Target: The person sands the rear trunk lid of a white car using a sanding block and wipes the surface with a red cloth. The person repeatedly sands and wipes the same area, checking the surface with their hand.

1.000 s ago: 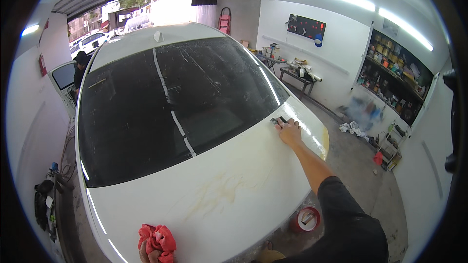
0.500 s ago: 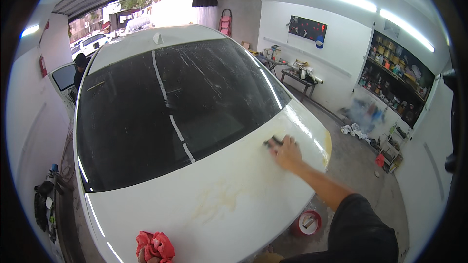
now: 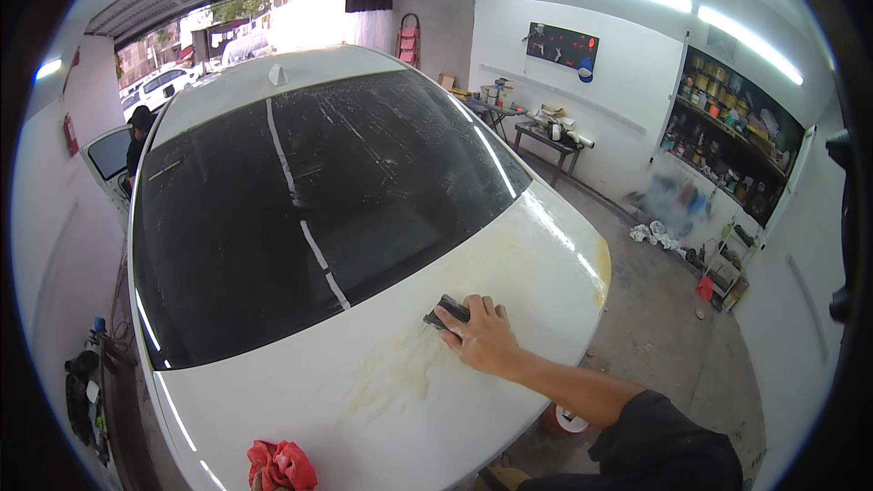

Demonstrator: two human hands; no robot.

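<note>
My right hand (image 3: 484, 336) is closed around a dark sanding block (image 3: 447, 312) and presses it flat on the white trunk lid (image 3: 300, 373) of a car. Yellowish smears (image 3: 400, 368) spread over the paint below and left of the block. At the lower edge, a bunched red cloth (image 3: 282, 465) shows over the lid. My left hand (image 3: 257, 482) grips it from beneath, mostly hidden by the cloth and the picture's edge.
The dark rear window (image 3: 309, 218) lies beyond the lid. Partly behind my forearm, a red-rimmed bucket (image 3: 570, 420) stands on the floor. A person (image 3: 138, 132) is by the open car door (image 3: 109, 156). Benches (image 3: 550, 141) and a filled shelf (image 3: 737, 132) line the right wall.
My right hand has slid the sanding block left and nearer across the lid, toward the yellowish smears. The view has shifted slightly. The red cloth stays at the lower edge.
</note>
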